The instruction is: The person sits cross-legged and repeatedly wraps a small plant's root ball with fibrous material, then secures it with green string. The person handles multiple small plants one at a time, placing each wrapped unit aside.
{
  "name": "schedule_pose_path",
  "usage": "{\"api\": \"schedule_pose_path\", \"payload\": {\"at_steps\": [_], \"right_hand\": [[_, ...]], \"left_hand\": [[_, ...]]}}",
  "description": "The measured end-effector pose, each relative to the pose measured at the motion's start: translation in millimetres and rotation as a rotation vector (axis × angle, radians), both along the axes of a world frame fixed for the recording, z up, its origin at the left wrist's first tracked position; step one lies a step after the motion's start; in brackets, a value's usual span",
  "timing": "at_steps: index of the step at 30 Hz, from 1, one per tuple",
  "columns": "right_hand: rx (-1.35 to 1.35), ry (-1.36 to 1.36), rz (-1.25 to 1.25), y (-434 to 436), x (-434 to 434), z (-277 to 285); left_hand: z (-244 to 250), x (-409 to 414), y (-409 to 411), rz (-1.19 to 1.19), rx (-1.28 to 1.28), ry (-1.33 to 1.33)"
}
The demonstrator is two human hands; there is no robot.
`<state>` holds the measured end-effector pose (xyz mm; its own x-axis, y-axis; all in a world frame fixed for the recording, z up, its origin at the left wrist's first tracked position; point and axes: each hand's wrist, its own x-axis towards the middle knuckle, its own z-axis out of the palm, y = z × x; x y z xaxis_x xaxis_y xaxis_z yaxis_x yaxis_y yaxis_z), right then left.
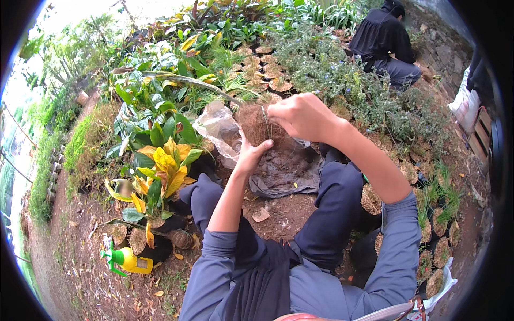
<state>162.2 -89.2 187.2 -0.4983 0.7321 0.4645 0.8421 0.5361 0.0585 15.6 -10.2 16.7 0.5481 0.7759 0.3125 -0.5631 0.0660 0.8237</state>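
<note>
My left hand [253, 154] grips a ball of brown coconut fibre [251, 122] from below, its thumb pressed on the near side. A thin pale green strand [266, 120] runs over the fibre down to that thumb. Pinched at the ball's right side, my right hand [299, 116] holds the strand; its fingertips are partly blurred. From the ball a long plant stem [192, 82] reaches up and left. A crumpled clear plastic bag [219, 126] is beside the ball on the left. Beneath my hands, loose fibre lies on a dark plastic sheet [277, 188] between my legs.
A yellow-green spray bottle [136, 260] lies on the soil at left, near a wrapped fibre ball [181, 239]. A yellow-leaved plant [166, 164] stands close on my left. Potted plants [439, 220] line the right. Another person [381, 44] crouches at the upper right.
</note>
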Motion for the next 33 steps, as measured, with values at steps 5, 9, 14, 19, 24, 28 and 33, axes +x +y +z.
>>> {"api": "schedule_pose_path", "payload": {"at_steps": [5, 9, 14, 19, 24, 28, 33], "right_hand": [[0.003, 0.133, -0.091, 10.3, 4.5, 6.9], [0.016, 0.213, -0.137, 23.3, 13.9, 3.9], [-0.033, 0.360, -0.128, 35.5, 24.2, 2.8], [-0.065, 0.455, -0.124, 50.1, 38.8, -4.6], [-0.315, 0.646, -0.176, 64.1, 48.9, -26.6], [-0.497, 0.937, -0.103, 76.4, 68.1, -69.9], [-0.621, 1.290, -0.073, 78.2, 57.4, -152.0]], "left_hand": [[13.8, 1.3, -10.2, 0.032, 0.044, 0.168], [20.5, -2.8, -13.9, -0.024, 0.030, 0.198], [20.1, -4.8, -19.2, -0.014, -0.011, 0.158], [23.8, -8.3, -21.3, -0.062, -0.042, 0.129], [24.8, -14.6, -24.7, -0.057, -0.098, 0.101], [23.1, -10.6, -21.6, -0.049, -0.164, 0.006], [17.5, -7.3, -10.4, 0.020, -0.211, -0.067]]}}
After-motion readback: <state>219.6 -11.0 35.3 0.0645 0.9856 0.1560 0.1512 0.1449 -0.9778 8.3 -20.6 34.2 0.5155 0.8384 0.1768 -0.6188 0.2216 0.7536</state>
